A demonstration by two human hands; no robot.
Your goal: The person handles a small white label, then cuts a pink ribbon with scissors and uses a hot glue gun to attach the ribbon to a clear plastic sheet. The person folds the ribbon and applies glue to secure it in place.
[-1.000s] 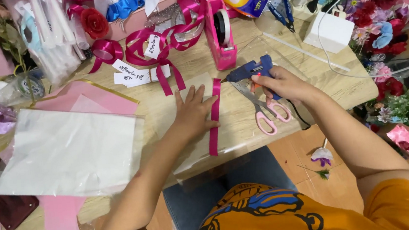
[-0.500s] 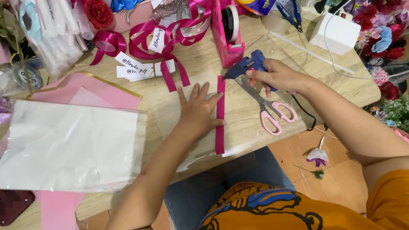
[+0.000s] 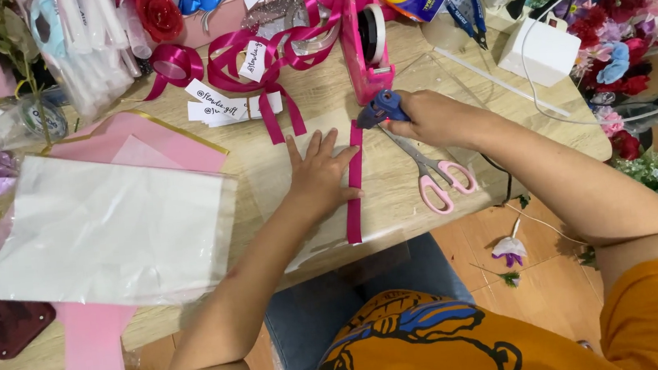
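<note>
A magenta ribbon strip (image 3: 354, 187) lies straight on a clear plastic sheet (image 3: 296, 172) spread over the wooden table (image 3: 393, 187). My left hand (image 3: 318, 174) rests flat on the sheet, fingers apart, its fingertips pressing the strip's left edge. My right hand (image 3: 434, 119) grips a blue glue gun (image 3: 383, 109) whose nozzle points at the top end of the strip. Pink-handled scissors (image 3: 435, 172) lie just right of the strip, below my right hand.
A pink tape dispenser (image 3: 368, 43) stands behind the glue gun. Magenta ribbon bows and paper tags (image 3: 255, 64) lie at the back. White and pink wrapping sheets (image 3: 103, 228) cover the left. A white box (image 3: 543, 51) and artificial flowers (image 3: 624, 16) sit at right.
My right hand has brought the glue gun down closer to the strip's top end. My left hand stays flat beside the strip. The view has shifted slightly.
</note>
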